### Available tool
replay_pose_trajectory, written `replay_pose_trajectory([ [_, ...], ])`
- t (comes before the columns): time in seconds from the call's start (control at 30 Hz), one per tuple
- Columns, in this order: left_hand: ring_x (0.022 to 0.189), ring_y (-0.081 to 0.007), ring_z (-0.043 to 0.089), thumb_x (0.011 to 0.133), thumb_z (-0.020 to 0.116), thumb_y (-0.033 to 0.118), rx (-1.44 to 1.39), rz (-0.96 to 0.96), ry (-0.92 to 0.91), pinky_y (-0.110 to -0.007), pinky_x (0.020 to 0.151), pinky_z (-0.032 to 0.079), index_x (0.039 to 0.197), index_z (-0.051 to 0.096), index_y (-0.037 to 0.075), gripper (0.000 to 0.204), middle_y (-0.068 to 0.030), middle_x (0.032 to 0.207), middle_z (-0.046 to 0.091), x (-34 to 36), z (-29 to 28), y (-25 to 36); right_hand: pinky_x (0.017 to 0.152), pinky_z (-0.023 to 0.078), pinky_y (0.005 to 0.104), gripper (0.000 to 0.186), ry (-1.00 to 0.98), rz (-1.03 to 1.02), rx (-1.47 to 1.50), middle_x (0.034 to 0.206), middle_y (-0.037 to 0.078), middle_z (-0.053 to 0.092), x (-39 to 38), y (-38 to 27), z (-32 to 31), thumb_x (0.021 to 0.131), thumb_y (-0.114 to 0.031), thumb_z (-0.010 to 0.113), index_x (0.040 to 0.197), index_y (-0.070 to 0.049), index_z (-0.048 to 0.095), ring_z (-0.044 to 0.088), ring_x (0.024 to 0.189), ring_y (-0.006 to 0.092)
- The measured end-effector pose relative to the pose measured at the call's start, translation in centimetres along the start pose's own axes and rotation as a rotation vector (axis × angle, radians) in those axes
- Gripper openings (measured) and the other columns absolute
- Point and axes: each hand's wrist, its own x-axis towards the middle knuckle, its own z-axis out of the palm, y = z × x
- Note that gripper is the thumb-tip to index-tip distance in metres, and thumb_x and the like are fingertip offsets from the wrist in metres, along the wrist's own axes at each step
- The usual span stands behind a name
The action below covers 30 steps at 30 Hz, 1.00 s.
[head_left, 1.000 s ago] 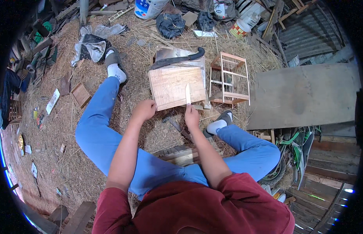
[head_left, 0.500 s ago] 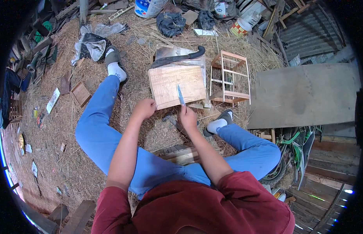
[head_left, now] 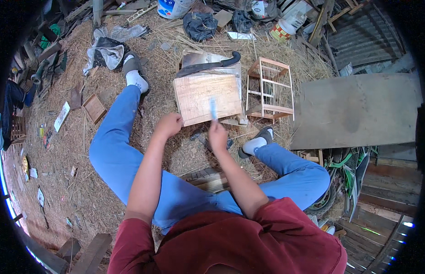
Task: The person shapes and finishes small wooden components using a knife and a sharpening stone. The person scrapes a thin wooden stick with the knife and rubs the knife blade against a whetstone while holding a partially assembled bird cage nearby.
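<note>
My right hand point(head_left: 218, 136) is closed round the handle of a knife point(head_left: 213, 108), its pale blade blurred by motion and pointing away from me over a wooden board point(head_left: 208, 93). At the board's near left corner, the fingers of my left hand point(head_left: 169, 125) are pinched together; what lies between them is too small to make out. The light, rectangular board rests on a block-like support. Behind it, a big dark-bladed machete point(head_left: 205, 66) with a curved black handle lies across the same support.
To the right stands a small wooden frame with thin bars point(head_left: 270, 89), beside a large grey-brown panel point(head_left: 356, 112). A shallow wooden tray point(head_left: 94, 108) lies on the straw-strewn ground at left. Black bags point(head_left: 199, 26) and buckets point(head_left: 282, 31) line the back. My legs flank the board.
The knife has shifted slightly right and its blade now looks blurred and more upright. My right hand moved a little with it. My left hand stays almost in place.
</note>
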Motion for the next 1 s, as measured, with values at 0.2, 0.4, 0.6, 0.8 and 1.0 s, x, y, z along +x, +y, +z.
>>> replay_pose_trajectory([
  [0.2,0.095,-0.0409,0.069,0.089,0.064,0.026,-0.073,0.01,-0.001,-0.05,0.084,0.055,0.098,0.074,0.009,0.022,-0.0197,0.101,0.072,-0.1,0.1,-1.2,0.073,0.051,0.0555,0.049,-0.005,-0.168,-0.039,0.083,0.03,0.067,-0.6,-1.9,-1.2,0.105,-0.041,0.047,0.091,0.001,0.07,0.065,0.083,0.0508],
  [0.4,0.094,-0.041,0.069,0.088,0.063,0.026,-0.011,0.001,0.01,-0.049,0.084,0.055,0.097,0.074,0.009,0.023,-0.019,0.101,0.072,-0.1,0.1,-0.7,0.075,0.052,0.0561,0.052,-0.084,-0.151,-0.135,0.086,0.029,0.068,-2.8,-2.8,0.8,0.105,-0.045,0.045,0.095,-0.001,0.071,0.065,0.084,0.0514],
  [0.6,0.072,-0.0301,0.071,0.091,0.064,0.027,-0.026,0.06,0.078,-0.044,0.07,0.054,0.088,0.072,0.005,0.024,-0.0127,0.075,0.072,-0.4,0.5,-1.2,0.076,0.051,0.0564,0.051,-0.041,-0.134,-0.077,0.086,0.029,0.068,-0.4,-2.1,-0.8,0.105,-0.042,0.045,0.092,0.001,0.069,0.065,0.086,0.0504],
  [0.8,0.093,-0.0398,0.069,0.088,0.063,0.027,-0.085,-0.058,-0.037,-0.049,0.084,0.055,0.097,0.075,0.009,0.023,-0.0182,0.099,0.073,-0.1,0.1,-0.4,0.073,0.052,0.0579,0.049,-0.176,-0.175,-0.124,0.083,0.03,0.067,-4.1,-3.2,1.8,0.104,-0.044,0.047,0.095,-0.003,0.072,0.066,0.081,0.0506],
  [1.0,0.091,-0.0399,0.069,0.089,0.062,0.027,-0.09,-0.035,-0.021,-0.05,0.082,0.055,0.094,0.074,0.008,0.023,-0.0183,0.097,0.073,-0.2,0.5,-1.1,0.075,0.051,0.0566,0.052,-0.009,-0.083,-0.129,0.088,0.029,0.068,0.6,-1.6,-1.4,0.105,-0.043,0.046,0.091,0.0,0.07,0.065,0.085,0.0508],
])
